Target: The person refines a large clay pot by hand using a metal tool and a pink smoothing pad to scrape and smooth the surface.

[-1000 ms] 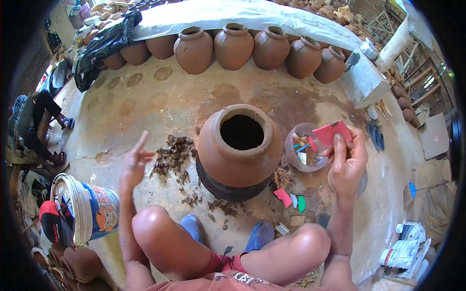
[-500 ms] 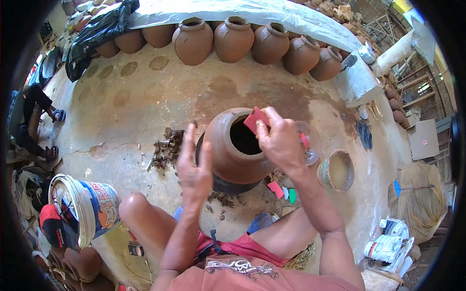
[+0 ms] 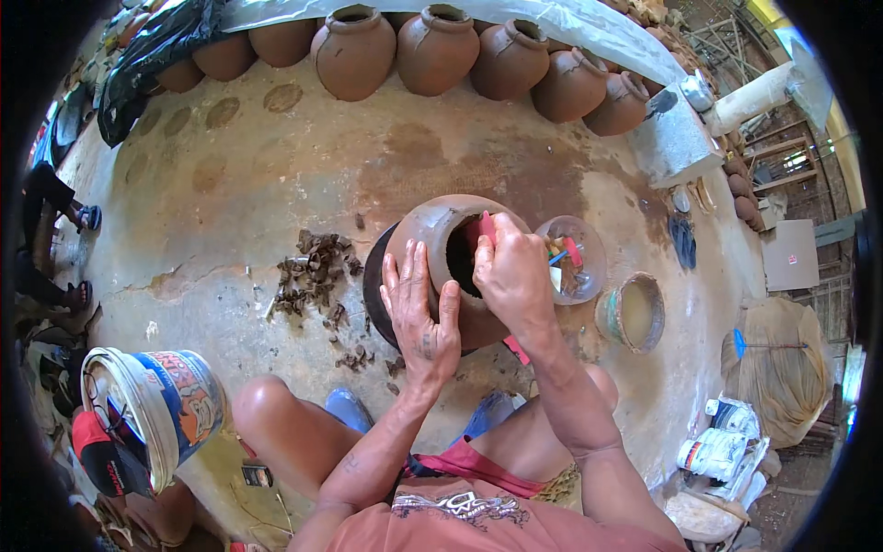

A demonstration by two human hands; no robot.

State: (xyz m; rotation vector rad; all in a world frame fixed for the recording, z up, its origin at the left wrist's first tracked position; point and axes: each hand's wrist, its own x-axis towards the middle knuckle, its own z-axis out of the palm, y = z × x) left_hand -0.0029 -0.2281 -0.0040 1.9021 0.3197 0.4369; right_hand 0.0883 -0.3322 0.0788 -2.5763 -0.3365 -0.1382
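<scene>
2 hands [image 3: 420,317] [image 3: 515,276] at 1 pot [image 3: 425,228]

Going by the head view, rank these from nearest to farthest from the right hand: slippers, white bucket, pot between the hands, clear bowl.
1. Pot: right hand is at its mouth.
2. Clear bowl: just right of the pot.
3. Slippers: farther right, on the floor.
4. White bucket: far left side.

pot [image 3: 421,224]: centre | clay scraps [image 3: 320,267]: left of pot | tub [image 3: 598,262]: right of pot | basin [image 3: 607,317]: right of tub | row of pots [image 3: 438,53]: behind pot | bucket [image 3: 195,405]: front left
</scene>
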